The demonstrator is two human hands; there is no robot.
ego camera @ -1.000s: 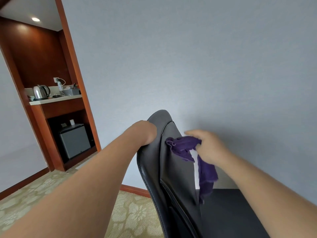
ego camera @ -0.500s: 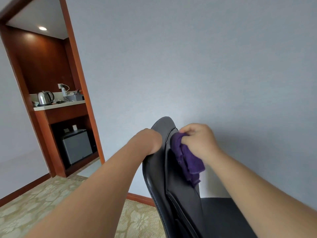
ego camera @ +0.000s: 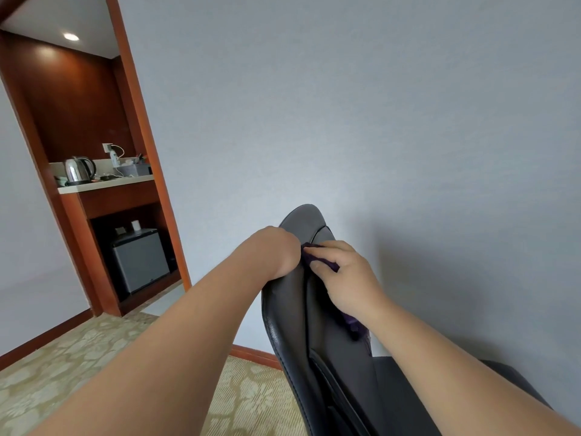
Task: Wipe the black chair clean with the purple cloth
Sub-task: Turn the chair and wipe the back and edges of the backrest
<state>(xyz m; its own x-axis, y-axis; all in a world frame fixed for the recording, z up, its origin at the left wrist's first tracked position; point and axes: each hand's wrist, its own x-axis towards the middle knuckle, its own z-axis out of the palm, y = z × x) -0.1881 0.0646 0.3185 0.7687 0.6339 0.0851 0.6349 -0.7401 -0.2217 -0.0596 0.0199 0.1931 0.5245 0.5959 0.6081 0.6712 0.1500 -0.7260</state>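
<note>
The black chair stands in front of me with its padded backrest rising up the middle of the view and its seat at the lower right. My left hand grips the top left edge of the backrest, fingers curled over it. My right hand holds the purple cloth bunched against the upper front of the backrest. Most of the cloth is hidden under the hand; a purple end shows below the wrist.
A grey wall stands close behind the chair. At the left a wooden alcove holds a counter with a kettle and a small fridge beneath. Patterned carpet covers the floor.
My right hand has carried the cloth up the backrest toward my left hand, and the hanging cloth is now bunched beneath it. My left hand has kept its grip.
</note>
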